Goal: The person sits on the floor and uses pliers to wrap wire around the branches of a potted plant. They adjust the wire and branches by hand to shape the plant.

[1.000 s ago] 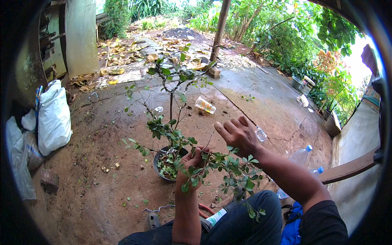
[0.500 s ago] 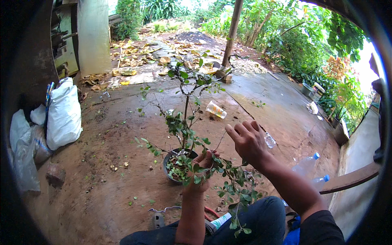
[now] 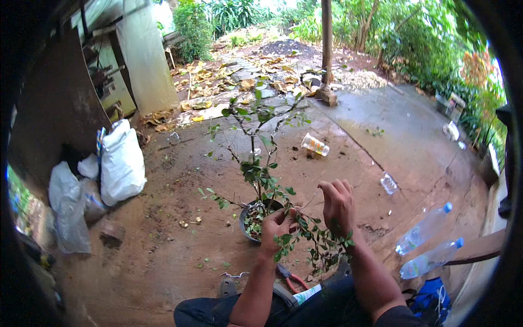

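My left hand (image 3: 276, 228) is closed around a leafy branch (image 3: 316, 240) of a small twisted tree (image 3: 258, 169) growing in a dark pot (image 3: 245, 229), just right of the pot. My right hand (image 3: 337, 204) is raised a little to the right, fingers curled and fingertips pinching a thin wire (image 3: 309, 206) that runs toward my left hand. The branch's leaves hang below both hands, over my wrists and lap. Red-handled pliers (image 3: 294, 280) lie on the ground between my feet, beside a pale crinkled wire (image 3: 235, 275).
White sacks (image 3: 121, 163) lean at left beside a brick (image 3: 111, 234). Two water bottles (image 3: 419, 233) lie at right near a blue bag (image 3: 433, 297). A plastic cup (image 3: 315, 144) and small bottle (image 3: 388, 183) lie ahead; a wooden post (image 3: 327, 65) stands behind.
My right hand has lowered slightly and turned more upright, still pinching the wire. The view has shifted, so the scene sits farther right and the pliers now show more.
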A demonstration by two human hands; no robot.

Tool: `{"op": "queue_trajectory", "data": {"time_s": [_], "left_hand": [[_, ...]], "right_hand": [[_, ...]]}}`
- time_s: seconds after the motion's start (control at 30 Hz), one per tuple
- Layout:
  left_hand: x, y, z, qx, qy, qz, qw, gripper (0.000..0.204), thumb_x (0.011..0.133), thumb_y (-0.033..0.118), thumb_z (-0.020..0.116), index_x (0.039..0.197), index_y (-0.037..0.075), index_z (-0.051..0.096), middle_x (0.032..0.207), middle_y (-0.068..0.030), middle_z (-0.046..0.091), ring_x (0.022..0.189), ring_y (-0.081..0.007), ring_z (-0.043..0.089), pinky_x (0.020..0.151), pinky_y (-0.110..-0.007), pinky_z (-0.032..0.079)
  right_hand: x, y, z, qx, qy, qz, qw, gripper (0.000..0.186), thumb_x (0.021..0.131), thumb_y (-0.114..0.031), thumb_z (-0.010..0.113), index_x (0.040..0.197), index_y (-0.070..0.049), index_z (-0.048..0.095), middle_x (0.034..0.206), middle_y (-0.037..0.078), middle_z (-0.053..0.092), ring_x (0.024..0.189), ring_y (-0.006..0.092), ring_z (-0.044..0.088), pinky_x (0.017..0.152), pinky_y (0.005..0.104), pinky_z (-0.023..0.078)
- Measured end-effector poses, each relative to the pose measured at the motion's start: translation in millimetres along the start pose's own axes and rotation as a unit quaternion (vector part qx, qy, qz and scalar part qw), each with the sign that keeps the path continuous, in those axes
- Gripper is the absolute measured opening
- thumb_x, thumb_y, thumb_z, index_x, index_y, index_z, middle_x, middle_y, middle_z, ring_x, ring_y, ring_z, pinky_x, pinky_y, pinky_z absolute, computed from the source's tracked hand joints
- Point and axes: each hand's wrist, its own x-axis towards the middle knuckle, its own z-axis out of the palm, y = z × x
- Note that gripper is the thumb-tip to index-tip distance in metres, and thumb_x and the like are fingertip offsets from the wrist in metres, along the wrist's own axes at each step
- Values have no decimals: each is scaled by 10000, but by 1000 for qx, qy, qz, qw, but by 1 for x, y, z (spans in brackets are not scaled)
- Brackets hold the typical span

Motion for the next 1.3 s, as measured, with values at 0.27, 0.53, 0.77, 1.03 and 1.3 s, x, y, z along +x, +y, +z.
{"op": "queue_trajectory", "data": {"time_s": [0.27, 0.53, 0.77, 1.03, 1.3], "left_hand": [[-16, 56, 4, 589, 15, 435, 681, 347, 877, 86, 776, 1216, 80, 700, 1183, -96, 696, 1204, -315, 616, 1018, -414, 483], [16, 84, 7, 695, -215, 443, 524, 299, 958, 125, 601, 1239, 112, 703, 1299, -61, 682, 1399, -216, 542, 1182, -414, 364], [42, 80, 0, 676, -300, 427, 521, 284, 879, 108, 653, 1156, 76, 708, 1077, -71, 724, 1039, -265, 694, 937, -407, 526], [42, 66, -1, 557, -240, 510, 611, 274, 765, -56, 720, 1026, 31, 730, 848, -96, 707, 800, -296, 688, 718, -418, 533], [49, 60, -7, 551, -170, 521, 629, 266, 768, -71, 705, 1021, 9, 723, 830, -110, 710, 777, -311, 681, 696, -424, 516]], "right_hand": [[5, 29, -3, 79, -9, -39, 996, 179, 910, -38, 639, 1066, -96, 703, 997, 59, 654, 1047, 275, 596, 915, 403, 444], [9, 38, 6, 180, -21, -54, 982, 143, 925, -75, 645, 1056, -87, 699, 993, 74, 674, 1031, 303, 598, 899, 417, 508], [12, 48, 13, 216, -20, -42, 975, 144, 899, -27, 664, 1029, -76, 701, 948, 80, 688, 953, 309, 608, 835, 406, 520], [5, 62, 36, 289, -109, 105, 945, 147, 942, -15, 664, 1080, -35, 709, 902, 99, 703, 883, 234, 648, 765, 352, 519], [-61, 73, 101, 580, -272, 269, 719, 235, 995, -141, 621, 1197, -57, 704, 1081, 47, 729, 979, 149, 651, 864, 342, 530]]}}
